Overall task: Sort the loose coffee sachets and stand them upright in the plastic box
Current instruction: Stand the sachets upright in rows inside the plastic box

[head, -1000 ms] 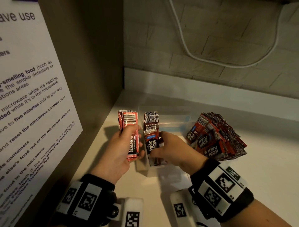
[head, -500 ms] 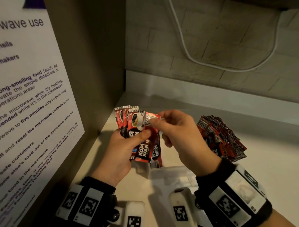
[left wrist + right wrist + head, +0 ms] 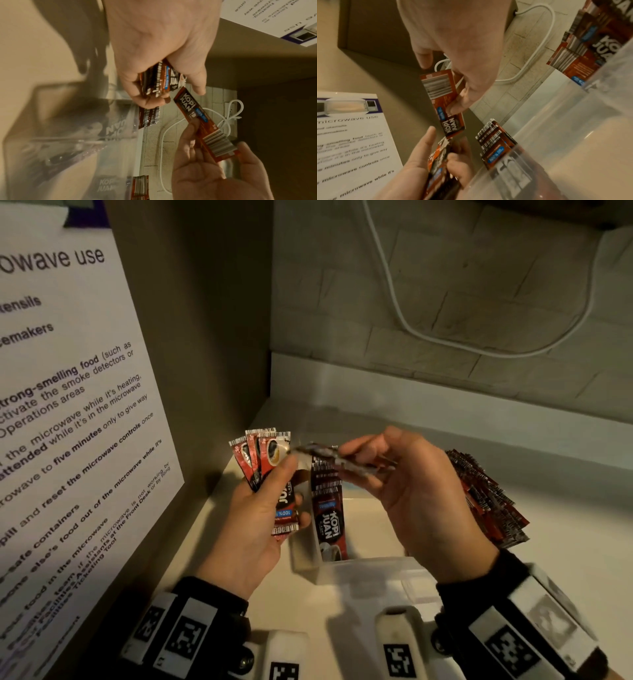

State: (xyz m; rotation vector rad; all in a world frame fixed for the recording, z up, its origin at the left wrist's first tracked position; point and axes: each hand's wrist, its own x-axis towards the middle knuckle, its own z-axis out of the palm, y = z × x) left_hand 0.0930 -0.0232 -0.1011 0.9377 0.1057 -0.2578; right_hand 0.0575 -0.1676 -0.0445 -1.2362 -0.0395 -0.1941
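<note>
Red foil coffee sachet (image 3: 202, 121) is lying crosswise, pinched in the right hand (image 3: 416, 501), above the clear plastic box (image 3: 370, 571); the left hand (image 3: 255, 529) is gripping a fanned bunch of red sachets (image 3: 263, 455) just beside it, left of the box

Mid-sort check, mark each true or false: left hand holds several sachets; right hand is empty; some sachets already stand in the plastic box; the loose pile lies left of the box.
1. The left hand holds several sachets. True.
2. The right hand is empty. False: it pinches a single sachet.
3. Some standing sachets are in the plastic box. True.
4. The loose pile lies left of the box. False: it lies to its right.
</note>
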